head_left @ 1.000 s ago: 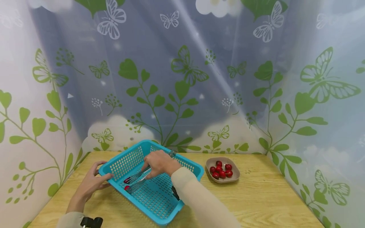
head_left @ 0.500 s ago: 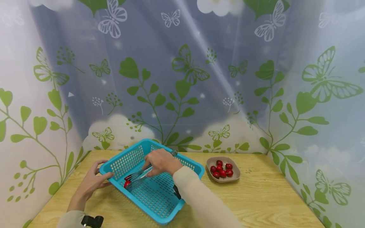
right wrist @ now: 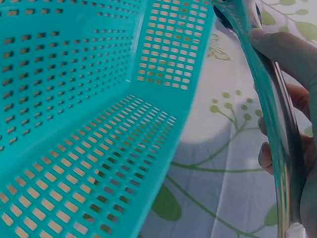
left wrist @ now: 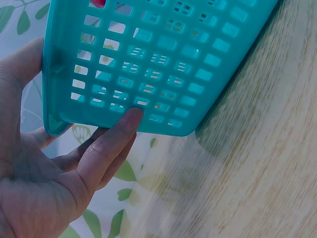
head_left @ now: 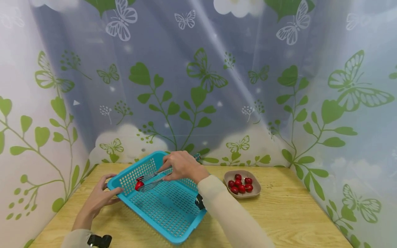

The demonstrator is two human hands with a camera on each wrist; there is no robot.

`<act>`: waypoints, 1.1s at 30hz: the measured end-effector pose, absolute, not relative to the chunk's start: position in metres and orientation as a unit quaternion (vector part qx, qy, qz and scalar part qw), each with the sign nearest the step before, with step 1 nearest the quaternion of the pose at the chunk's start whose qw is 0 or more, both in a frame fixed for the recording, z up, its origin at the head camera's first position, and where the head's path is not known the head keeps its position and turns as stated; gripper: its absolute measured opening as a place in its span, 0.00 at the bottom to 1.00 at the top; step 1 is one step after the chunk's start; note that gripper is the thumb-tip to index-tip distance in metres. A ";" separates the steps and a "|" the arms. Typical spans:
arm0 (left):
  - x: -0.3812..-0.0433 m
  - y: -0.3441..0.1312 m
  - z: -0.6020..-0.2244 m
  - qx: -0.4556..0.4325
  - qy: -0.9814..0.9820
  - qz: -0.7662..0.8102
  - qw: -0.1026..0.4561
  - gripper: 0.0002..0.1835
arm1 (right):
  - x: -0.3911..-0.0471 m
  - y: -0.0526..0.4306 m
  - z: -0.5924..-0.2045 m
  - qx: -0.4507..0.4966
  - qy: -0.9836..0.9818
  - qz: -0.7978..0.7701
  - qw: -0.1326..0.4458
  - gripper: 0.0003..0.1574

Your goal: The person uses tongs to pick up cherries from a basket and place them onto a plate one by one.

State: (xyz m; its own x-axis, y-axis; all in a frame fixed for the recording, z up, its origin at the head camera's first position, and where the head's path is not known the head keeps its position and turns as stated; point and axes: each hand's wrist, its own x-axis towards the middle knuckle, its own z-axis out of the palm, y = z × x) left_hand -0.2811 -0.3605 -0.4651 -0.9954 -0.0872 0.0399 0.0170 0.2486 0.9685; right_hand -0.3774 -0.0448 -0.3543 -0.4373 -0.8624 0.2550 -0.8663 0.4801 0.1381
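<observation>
A blue perforated plastic basket (head_left: 173,210) sits on the table. My left hand (head_left: 100,196) grips its left corner, thumb over the rim and the other fingers against the outside wall; the left wrist view shows a fingertip (left wrist: 132,116) on that wall. My right hand (head_left: 184,167) holds metal tongs (head_left: 152,186) above the basket's floor, their handle end pointing up and right. At the tongs' tips is a red cherry (head_left: 139,186), inside the basket near its left wall. The right wrist view shows the tongs' shiny arms (right wrist: 277,124) in the fingers, but not their tips.
Right of the basket stands a small beige bowl (head_left: 243,196) with several red cherries (head_left: 242,188). The wooden table (head_left: 285,217) reaches back to a leaf-and-butterfly patterned curtain (head_left: 235,120), which also closes off both sides.
The right hand and tongs have risen and shifted slightly right, bringing the cherry up from near the basket's floor. The left hand and the basket have stayed in place.
</observation>
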 end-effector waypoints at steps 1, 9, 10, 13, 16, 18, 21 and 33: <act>-0.281 -0.360 -0.465 0.023 -0.788 -0.613 0.042 0.41 | -0.377 -0.043 -0.352 0.509 -0.848 0.012 0.148 0.17; -0.280 -0.359 -0.466 0.029 -0.793 -0.608 0.035 0.42 | -0.376 -0.026 -0.344 0.509 -0.843 0.038 0.172 0.18; -0.280 -0.359 -0.467 0.029 -0.792 -0.609 0.035 0.42 | -0.376 -0.024 -0.343 0.509 -0.842 0.043 0.174 0.18; -0.281 -0.361 -0.468 0.029 -0.792 -0.609 0.036 0.42 | -0.377 -0.018 -0.340 0.511 -0.839 0.047 0.182 0.18; -0.282 -0.362 -0.469 0.030 -0.791 -0.610 0.038 0.42 | -0.376 -0.014 -0.339 0.509 -0.840 0.046 0.183 0.19; -0.283 -0.363 -0.469 0.028 -0.793 -0.607 0.037 0.42 | -0.376 -0.012 -0.339 0.506 -0.842 0.046 0.181 0.19; -0.282 -0.363 -0.470 0.028 -0.794 -0.606 0.036 0.42 | -0.375 -0.011 -0.341 0.501 -0.846 0.047 0.179 0.20; -0.281 -0.361 -0.466 0.031 -0.793 -0.608 0.035 0.42 | -0.374 -0.005 -0.341 0.506 -0.837 0.052 0.201 0.19</act>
